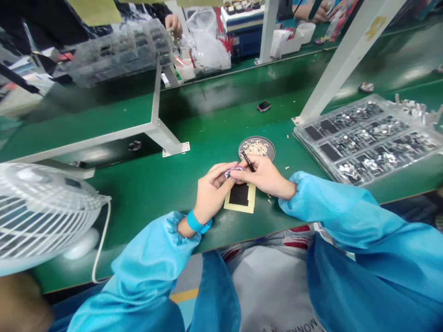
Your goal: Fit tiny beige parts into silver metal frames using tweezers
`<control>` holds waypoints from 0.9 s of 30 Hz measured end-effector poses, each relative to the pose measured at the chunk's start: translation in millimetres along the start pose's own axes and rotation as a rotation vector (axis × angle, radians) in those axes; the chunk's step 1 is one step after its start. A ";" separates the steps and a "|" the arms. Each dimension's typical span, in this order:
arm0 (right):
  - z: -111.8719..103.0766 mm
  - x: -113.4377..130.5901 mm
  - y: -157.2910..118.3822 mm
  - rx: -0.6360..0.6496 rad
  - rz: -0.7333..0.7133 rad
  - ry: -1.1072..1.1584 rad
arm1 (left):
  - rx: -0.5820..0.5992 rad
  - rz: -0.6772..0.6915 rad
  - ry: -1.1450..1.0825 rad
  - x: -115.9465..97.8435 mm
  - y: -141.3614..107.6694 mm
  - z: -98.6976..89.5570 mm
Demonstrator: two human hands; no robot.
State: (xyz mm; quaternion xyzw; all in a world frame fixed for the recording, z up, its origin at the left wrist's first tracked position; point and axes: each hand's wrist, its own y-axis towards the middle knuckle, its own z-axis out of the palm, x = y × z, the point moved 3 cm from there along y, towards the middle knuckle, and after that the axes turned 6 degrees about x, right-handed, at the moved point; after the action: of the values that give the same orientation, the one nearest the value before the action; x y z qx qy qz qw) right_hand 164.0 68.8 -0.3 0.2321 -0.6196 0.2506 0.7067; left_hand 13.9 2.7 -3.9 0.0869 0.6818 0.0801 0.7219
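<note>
Our left hand (pixel 211 190) is pinching one side of a small purple-rimmed piece (pixel 234 171), up over a yellow sheet (pixel 251 200) with a black patch. Next over, our right hand (pixel 267 175) pinches it too, plus holds a black pen-like tool (pixel 248 161), round dish (pixel 272 146) just beyond. Farther right we've got a compartment tray (pixel 318 157).

- Gray shirt (pixel 270 281): at the lower edge of your view, you can read the dark capitals "MONK" (pixel 308 324); the lettering beyond them is unclear to you.
- Black tool (pixel 248 161): you can see small pale marks along its shaft, too small to read.
</note>
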 end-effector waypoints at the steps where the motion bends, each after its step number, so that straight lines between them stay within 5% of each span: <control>1: -0.1 0.6 0.0 0.004 -0.010 -0.020 | -0.008 -0.024 -0.010 -0.3 0.2 -0.4; 11: -8.3 7.8 1.7 0.009 -0.128 -0.383 | -0.045 -0.080 -0.023 -0.9 2.9 -3.3; 19: -7.1 3.2 2.4 -0.052 -0.129 -0.307 | -0.050 -0.157 0.012 9.0 1.8 -7.3; 27: -0.5 4.8 0.4 -0.054 -0.118 -0.257 | -0.075 0.007 0.300 -3.0 -1.8 -3.3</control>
State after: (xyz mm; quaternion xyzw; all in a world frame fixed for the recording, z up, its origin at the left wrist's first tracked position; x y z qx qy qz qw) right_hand 164.7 69.7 4.5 0.2790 -0.6969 0.1599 0.6410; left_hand 10.4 0.3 -1.6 0.0492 0.7784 0.1201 0.6142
